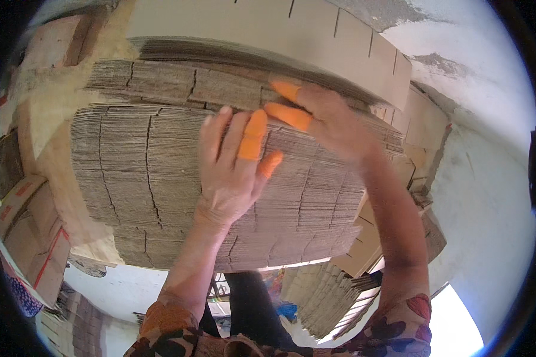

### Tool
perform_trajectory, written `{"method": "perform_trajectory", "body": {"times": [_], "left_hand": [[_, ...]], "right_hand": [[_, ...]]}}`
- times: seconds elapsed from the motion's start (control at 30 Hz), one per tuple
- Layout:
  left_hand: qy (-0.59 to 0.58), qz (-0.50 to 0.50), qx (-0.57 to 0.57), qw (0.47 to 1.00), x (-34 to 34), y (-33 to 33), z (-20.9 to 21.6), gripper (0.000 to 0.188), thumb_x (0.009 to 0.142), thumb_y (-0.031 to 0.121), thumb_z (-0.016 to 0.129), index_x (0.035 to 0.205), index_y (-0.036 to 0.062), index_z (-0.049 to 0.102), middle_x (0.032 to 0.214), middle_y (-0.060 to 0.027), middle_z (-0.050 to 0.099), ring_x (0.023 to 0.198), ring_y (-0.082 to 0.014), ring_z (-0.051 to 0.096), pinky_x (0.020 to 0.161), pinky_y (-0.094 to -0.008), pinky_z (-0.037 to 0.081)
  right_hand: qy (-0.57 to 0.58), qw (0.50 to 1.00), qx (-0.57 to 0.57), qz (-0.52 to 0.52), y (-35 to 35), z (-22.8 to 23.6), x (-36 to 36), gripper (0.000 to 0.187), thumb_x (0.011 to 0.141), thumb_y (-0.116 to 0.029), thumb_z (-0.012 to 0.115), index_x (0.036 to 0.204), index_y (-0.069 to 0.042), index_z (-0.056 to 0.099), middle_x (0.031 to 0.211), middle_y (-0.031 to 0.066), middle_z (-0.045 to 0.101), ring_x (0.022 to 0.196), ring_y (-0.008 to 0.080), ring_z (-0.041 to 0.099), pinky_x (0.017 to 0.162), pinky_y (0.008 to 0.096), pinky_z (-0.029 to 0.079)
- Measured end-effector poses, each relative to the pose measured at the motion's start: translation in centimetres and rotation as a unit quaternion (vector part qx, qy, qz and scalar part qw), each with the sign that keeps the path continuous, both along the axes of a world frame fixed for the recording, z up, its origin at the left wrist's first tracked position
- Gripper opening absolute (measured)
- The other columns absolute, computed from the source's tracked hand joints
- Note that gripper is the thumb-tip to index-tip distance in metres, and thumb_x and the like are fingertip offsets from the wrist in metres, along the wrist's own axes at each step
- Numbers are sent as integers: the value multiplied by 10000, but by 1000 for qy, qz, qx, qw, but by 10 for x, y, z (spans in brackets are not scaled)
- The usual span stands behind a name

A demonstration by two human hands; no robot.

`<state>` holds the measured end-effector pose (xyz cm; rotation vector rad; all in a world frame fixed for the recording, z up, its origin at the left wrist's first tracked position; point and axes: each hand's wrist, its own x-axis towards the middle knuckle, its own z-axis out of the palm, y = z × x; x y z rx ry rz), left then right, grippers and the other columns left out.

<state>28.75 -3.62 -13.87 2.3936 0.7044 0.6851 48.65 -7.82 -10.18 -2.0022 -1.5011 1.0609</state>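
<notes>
A large stack of flat, slotted cardboard sheets lies in front of me, its layered brown edges facing up toward me. My left hand rests on these edges near the stack's upper rim, fingers stretched and slightly apart. Orange finger covers sit on its thumb and index finger. Just to its right, my right hand reaches over the gap between this stack and a row of sheets behind it. Two of its fingers, also covered in orange, point left and stand apart. Neither hand visibly grips a sheet.
Behind, a pile of slotted cardboard leans at the far side. Folded boxes stand at the left on and beside a pale wooden board. More bundled cardboard lies below at the right, next to a white wall.
</notes>
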Motion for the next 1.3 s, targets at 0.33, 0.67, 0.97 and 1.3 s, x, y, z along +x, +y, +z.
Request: {"method": "perform_trajectory", "body": {"times": [0.33, 0.67, 0.97, 1.3], "left_hand": [[144, 29, 55, 988, 19, 3, 3, 668, 877, 538, 499, 1282, 7, 472, 1305, -160, 470, 1232, -327, 417, 1078, -538, 199], [166, 9, 55, 985, 17, 3, 1, 726, 842, 559, 540, 1298, 1, 455, 1306, -154, 473, 1178, -300, 441, 1049, -510, 221], [168, 21, 63, 984, 17, 4, 1, 728, 845, 571, 532, 1303, 11, 457, 1304, -139, 482, 1164, -292, 453, 1045, -506, 230], [145, 25, 70, 987, 19, 1, -1, 715, 831, 558, 566, 1291, 18, 480, 1304, -130, 490, 1151, -293, 460, 1038, -502, 239]], "right_hand": [[140, 984, -89, -68, -3, -9, 4, 345, 883, -178, 609, 1178, 2, 605, 861, 76, 667, 799, 142, 600, 721, 280, 463], [-196, 751, 128, -617, -111, -36, 170, 334, 822, -232, 704, 1029, 22, 643, 943, 85, 653, 842, 150, 587, 776, 244, 464], [226, 788, -8, -572, -117, -81, 226, 544, 851, -373, 634, 1285, -58, 543, 1347, 107, 492, 1203, 187, 487, 1037, 307, 353], [343, 740, 18, -579, -140, -97, 221, 748, 855, -610, 525, 1346, -49, 464, 1330, 144, 506, 1187, 246, 511, 1007, 401, 415]]}}
